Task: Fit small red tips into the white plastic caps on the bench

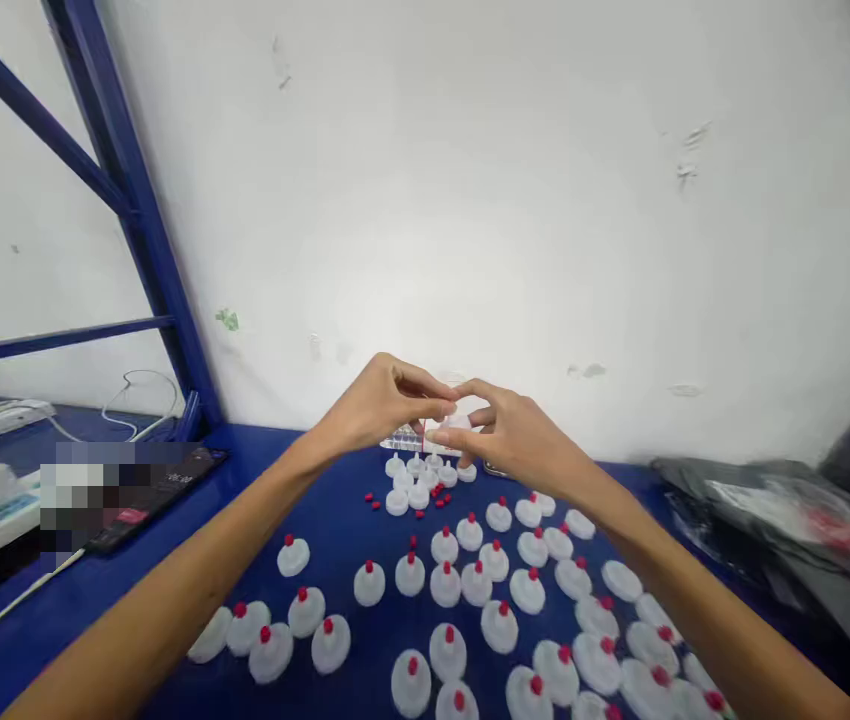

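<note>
The person's bare left forearm (196, 575) and right forearm (695, 590) reach forward from either side, slanting inward. The left hand (380, 405) and right hand (519, 435) meet in front, knuckles up, each with thumb and index finger drawn together, the index fingertips nearly touching.

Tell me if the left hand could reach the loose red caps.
Probably yes: the loose red caps lie uncovered below the left hand, though its fingers are busy at a white lid.
</note>
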### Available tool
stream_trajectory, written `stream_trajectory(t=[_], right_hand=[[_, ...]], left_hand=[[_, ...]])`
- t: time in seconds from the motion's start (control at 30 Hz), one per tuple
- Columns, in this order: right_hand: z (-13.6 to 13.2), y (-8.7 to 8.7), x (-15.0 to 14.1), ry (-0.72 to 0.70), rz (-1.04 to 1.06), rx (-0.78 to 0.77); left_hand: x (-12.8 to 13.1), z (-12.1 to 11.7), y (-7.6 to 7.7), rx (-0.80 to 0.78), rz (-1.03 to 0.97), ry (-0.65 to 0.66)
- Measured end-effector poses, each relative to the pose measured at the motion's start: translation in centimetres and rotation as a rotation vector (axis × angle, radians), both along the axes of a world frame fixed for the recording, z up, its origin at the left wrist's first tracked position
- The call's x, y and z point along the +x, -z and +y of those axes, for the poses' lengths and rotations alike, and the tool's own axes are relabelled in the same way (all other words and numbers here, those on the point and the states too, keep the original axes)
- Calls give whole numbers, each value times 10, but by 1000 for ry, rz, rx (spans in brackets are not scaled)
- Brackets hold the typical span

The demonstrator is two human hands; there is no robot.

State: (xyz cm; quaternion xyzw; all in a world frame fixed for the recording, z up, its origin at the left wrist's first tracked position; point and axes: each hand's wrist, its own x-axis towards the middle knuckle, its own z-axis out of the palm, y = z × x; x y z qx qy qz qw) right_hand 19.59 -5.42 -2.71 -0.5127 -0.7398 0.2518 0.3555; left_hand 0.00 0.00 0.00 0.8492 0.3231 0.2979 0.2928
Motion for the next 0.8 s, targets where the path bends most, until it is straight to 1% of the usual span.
stream_trajectory(t=[0.07,0.13,0.27,0.37,0.47,0.57,0.7,0.8], right_hand=[[5,4,2,-24,-1,-37],[10,9,5,-14,-50,-39],[18,19,10,93,-268,53],[22,27,7,113,-356,89],[25,38,-3,54,-394,105],[28,54,-15,-6,-443,132],[33,77,-26,-34,-537,185],[35,86,-27,-37,-604,196]], left_hand=[[-12,9,-1,-32,64,-3],[-21,17,0,-77,158,-2],[-28,28,12,-204,431,11],[-22,27,24,-278,626,13],[-11,18,33,-323,799,15],[0,7,38,-347,961,17],[10,-1,43,-363,1078,27],[11,-1,44,-372,1094,38]])
